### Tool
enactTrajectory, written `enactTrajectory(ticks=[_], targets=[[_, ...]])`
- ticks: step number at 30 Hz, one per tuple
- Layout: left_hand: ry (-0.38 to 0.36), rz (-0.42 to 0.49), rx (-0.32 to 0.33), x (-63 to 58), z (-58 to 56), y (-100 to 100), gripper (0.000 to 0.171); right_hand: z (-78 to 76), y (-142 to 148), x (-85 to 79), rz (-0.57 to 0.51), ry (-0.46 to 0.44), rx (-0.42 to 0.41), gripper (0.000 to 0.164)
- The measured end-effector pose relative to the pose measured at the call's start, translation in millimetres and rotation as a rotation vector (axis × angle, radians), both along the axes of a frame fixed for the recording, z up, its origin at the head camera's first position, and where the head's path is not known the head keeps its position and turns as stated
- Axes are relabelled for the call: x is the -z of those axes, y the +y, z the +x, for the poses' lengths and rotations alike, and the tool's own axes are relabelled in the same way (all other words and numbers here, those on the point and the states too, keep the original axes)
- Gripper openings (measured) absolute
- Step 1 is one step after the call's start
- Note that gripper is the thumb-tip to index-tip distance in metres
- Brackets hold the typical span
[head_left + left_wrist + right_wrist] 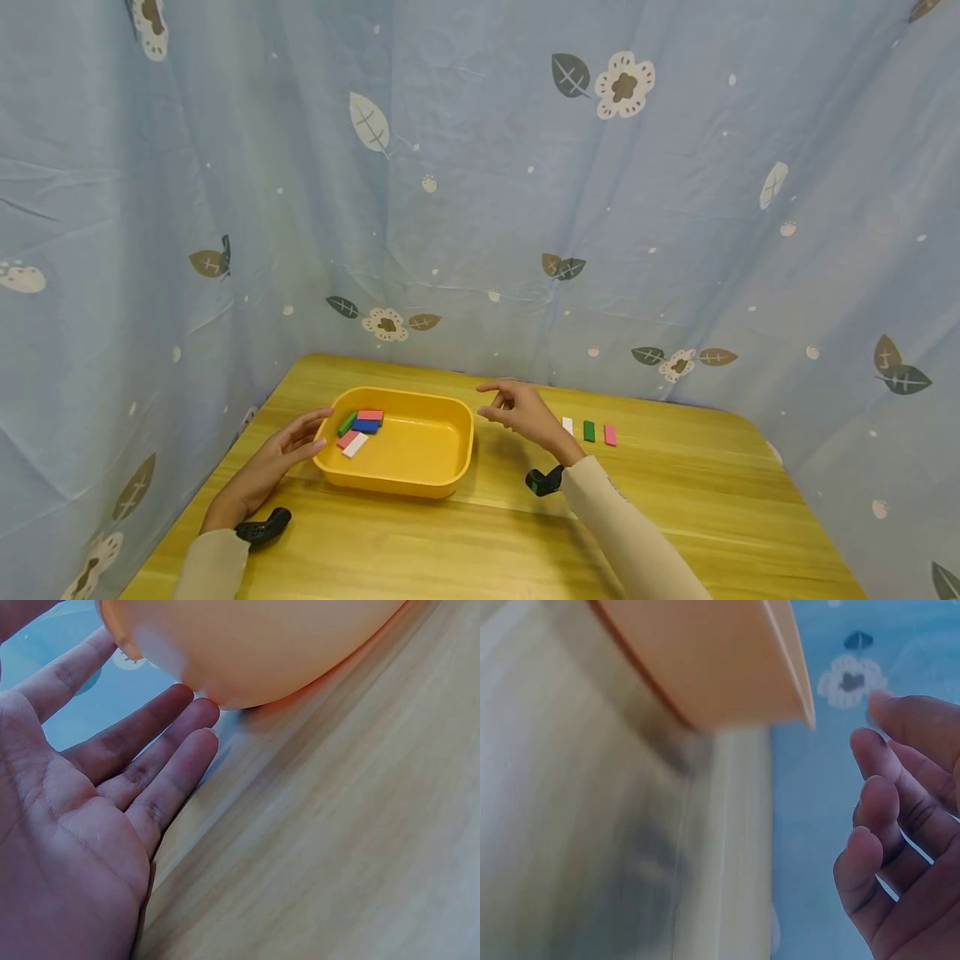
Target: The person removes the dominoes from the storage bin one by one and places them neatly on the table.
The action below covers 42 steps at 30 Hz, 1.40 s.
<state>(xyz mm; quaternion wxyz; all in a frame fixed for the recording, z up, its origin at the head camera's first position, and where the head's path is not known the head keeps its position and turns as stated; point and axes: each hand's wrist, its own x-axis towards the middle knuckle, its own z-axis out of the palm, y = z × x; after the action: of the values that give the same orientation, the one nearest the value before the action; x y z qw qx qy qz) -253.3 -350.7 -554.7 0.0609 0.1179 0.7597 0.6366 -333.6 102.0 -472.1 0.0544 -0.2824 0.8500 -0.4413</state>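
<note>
A yellow plastic tray (420, 479) sits on the table with several small coloured blocks at its left end. Among them are a green block (347, 424), a blue block (366, 426) and a white block (355, 445). My left hand (273, 458) is at the tray's left side; in the left wrist view its extended fingertips (201, 712) meet or nearly meet the tray's outer wall. Just off the right rim hovers my right hand (522, 411), fingers loosely bent. The right wrist view shows nothing between those fingers, apart from the tray wall (712, 667).
Right of my right hand, a white block (567, 426), a green block (588, 431) and a pink block (611, 435) lie in a row on the wooden table (480, 546). A blue patterned curtain (480, 208) hangs behind the table and at its sides.
</note>
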Motion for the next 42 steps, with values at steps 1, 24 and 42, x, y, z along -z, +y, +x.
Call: enactTrajectory(ticks=[1, 24, 42], targets=[[0.001, 0.001, 0.002, 0.2, -0.1, 0, 0.058, 0.6, -5, 0.4, -0.006, -0.002, -0.010, 0.041], [-0.023, -0.017, -0.012, -0.3, 1.1, 3, 0.058, 14.3, -96, 2.9, 0.004, 0.027, -0.141, 0.044], [-0.027, -0.026, -0.018, -5.1, 0.0, 4, 0.059, 35.2, -158, 5.3, 0.087, 0.001, -0.117, 0.037]])
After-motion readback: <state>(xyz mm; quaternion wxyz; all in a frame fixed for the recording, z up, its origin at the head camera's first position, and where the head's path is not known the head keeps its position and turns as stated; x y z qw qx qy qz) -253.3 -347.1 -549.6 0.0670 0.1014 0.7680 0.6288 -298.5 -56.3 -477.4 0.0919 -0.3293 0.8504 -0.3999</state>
